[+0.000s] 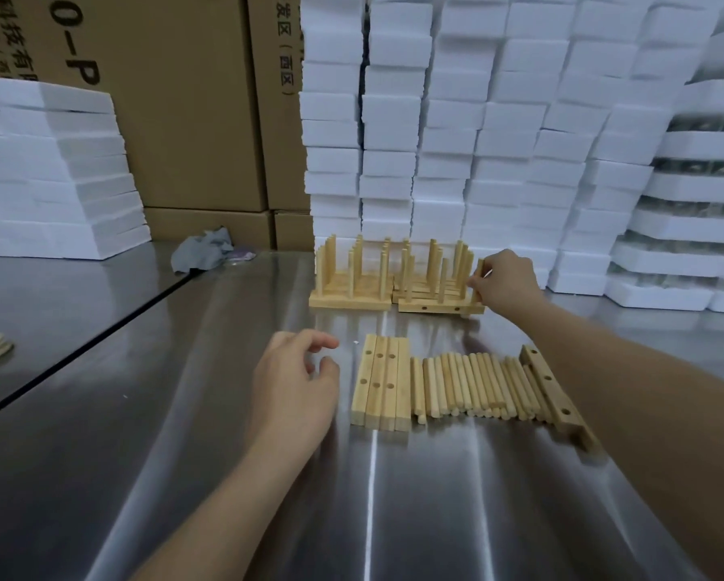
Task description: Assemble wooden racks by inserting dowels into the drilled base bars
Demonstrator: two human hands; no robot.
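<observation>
Assembled wooden racks [351, 283] with upright dowels stand at the back of the steel table. My right hand [507, 283] grips an upright dowel [478, 278] at the right end of the nearest rack's base bar [439, 306]. Closer to me lie several drilled base bars [381, 383] side by side, then a row of loose dowels [473, 385], then two more drilled bars [555, 392] at an angle on the right. My left hand [295, 383] hovers just left of the base bars, fingers apart and curled, holding nothing.
White foam blocks [477, 140] are stacked high behind the racks and at the left [50, 174]. Cardboard boxes [192, 111] stand at the back. A crumpled grey cloth [205, 253] lies near them. A dark seam [79, 350] runs between table tops on the left.
</observation>
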